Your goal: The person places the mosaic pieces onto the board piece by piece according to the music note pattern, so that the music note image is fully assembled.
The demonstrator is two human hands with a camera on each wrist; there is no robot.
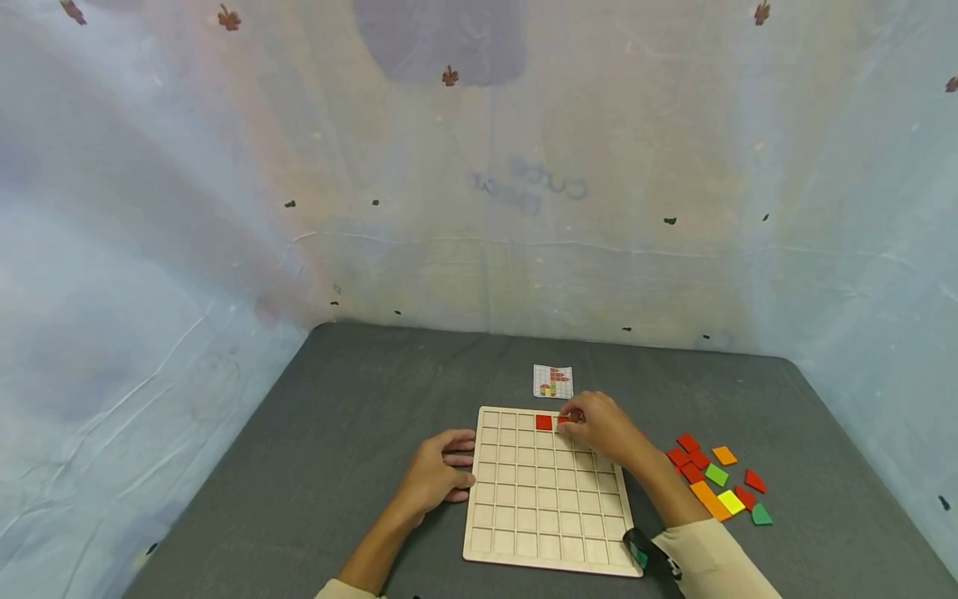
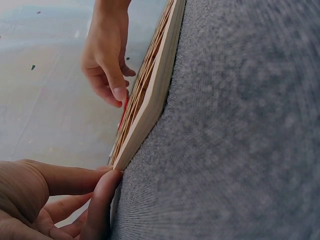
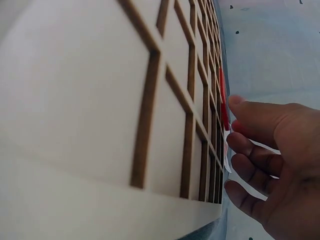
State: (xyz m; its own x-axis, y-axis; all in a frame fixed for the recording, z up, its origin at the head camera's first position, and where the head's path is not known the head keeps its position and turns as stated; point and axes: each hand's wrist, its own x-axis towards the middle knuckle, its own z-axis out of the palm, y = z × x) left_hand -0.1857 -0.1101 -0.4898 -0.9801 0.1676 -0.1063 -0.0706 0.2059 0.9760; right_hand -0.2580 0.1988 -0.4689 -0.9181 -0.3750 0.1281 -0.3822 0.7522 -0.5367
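A pale wooden grid board [image 1: 553, 499] lies on the table, its cells edged by raised strips. My left hand [image 1: 438, 467] is at its left side, thumb and fingertips touching the edge; the left wrist view shows these fingertips [image 2: 115, 175] close up. At the top row, my right hand [image 1: 601, 423] pinches a red tile [image 1: 563, 420], partly hidden by the fingers. One red square tile [image 1: 544, 423] sits in a cell just left of it. In the right wrist view, the thumb and fingers are beside the red pieces [image 3: 223, 105] at the board's far end.
A small card [image 1: 553, 382] with a coloured grid pattern lies behind the board. Loose tiles in red, orange [image 1: 724, 455], green [image 1: 716, 474] and yellow [image 1: 731, 502] are scattered to the right. A pale sheet [image 1: 494, 274] hangs behind the dark grey table [image 1: 374, 399].
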